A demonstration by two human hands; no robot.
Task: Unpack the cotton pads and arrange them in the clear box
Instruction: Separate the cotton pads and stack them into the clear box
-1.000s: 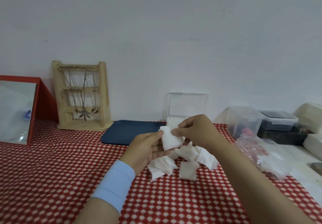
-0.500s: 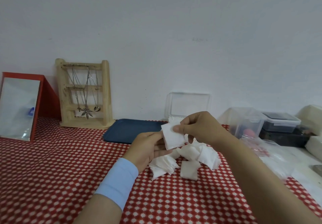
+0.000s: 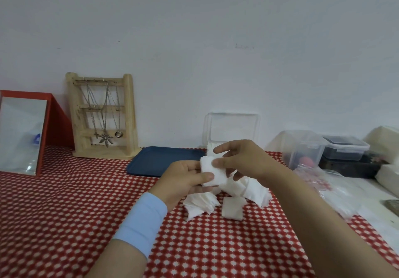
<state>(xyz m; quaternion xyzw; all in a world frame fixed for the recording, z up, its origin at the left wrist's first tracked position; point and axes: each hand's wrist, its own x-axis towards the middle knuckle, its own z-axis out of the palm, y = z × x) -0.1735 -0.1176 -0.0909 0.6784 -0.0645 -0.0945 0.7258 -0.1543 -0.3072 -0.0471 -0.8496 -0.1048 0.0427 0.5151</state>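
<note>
Left hand (image 3: 183, 180): pad stack (image 3: 213, 175) is pinched for squaring.
Right hand (image 3: 244, 161): thumb is laid on stack edge, fingers loosely spread.
Clear box (image 3: 232, 130): kept open beyond both hands.

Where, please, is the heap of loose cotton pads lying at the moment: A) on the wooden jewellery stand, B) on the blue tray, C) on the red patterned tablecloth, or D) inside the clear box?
C: the heap of loose cotton pads lies on the red patterned tablecloth, while the left hand grips a small stack.
</note>
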